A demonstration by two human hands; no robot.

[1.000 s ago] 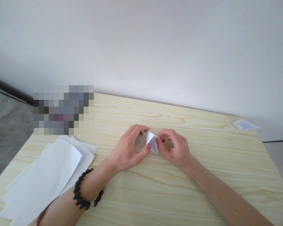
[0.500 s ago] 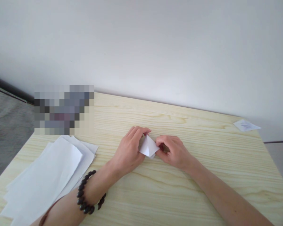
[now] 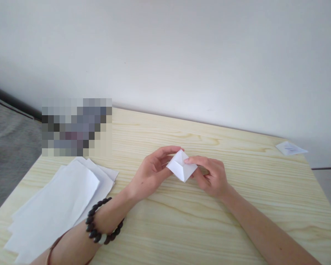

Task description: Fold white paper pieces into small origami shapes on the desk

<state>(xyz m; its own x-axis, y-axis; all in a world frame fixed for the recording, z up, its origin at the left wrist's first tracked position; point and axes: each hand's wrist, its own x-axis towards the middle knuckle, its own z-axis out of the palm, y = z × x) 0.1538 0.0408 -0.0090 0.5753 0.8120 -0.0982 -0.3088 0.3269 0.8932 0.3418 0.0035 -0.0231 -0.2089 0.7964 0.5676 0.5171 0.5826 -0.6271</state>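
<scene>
Between my two hands, just above the table, is a small white folded paper (image 3: 181, 170), now diamond-shaped with a crease down its middle. My left hand (image 3: 152, 170) grips its left side, the thumb at the left corner and the fingers curled behind the top. On the other side, my right hand (image 3: 212, 176) pinches the right corner. Its index fingertip presses on the upper front face, and the thumb is partly hidden behind the paper. A dark beaded bracelet (image 3: 91, 224) circles my left wrist.
Several loose white paper sheets (image 3: 55, 198) lie in a fanned stack at the left of the wooden table (image 3: 198, 228). Another folded white paper (image 3: 291, 148) rests at the far right corner. A pixelated patch covers something at the back left. A pale wall (image 3: 182, 55) borders the table's back edge.
The folded paper has moved slightly right and shows a wider diamond face instead of a narrow peak. My right index finger has come onto its front.
</scene>
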